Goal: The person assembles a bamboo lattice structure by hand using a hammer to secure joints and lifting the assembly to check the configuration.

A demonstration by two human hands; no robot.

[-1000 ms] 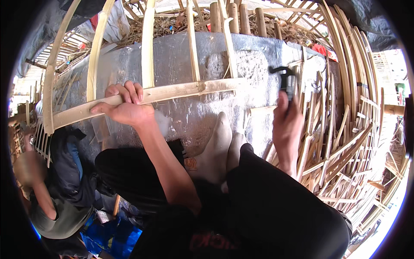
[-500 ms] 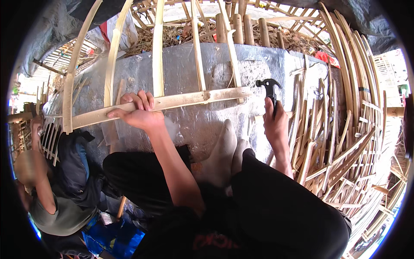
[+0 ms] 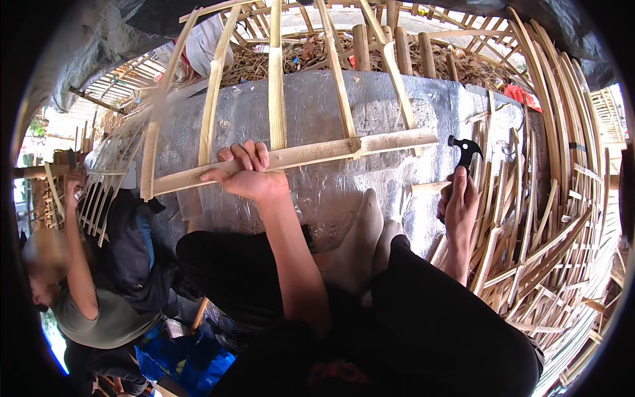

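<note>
Compared with half a second ago, we see the slatted frame slid rightward over the silvery sheet (image 3: 307, 109), our left hand (image 3: 248, 173) travelling with it. Its fingers curl over the pale bar (image 3: 314, 153) along the frame's near edge, thumb pressing from the front. Our right hand (image 3: 460, 202), wrapped round the hammer (image 3: 466, 149), has moved right too, and the hammer head stands just beyond the bar's right end, apart from it. We judge the work to be between strokes, the wood being repositioned.

The fist hides most of the hammer's handle. Some slats (image 3: 276, 92) run out of the top edge, and we cannot tell how they are fastened. What a co-worker's raised hand (image 3: 73, 188) holds is too small to make out.
</note>
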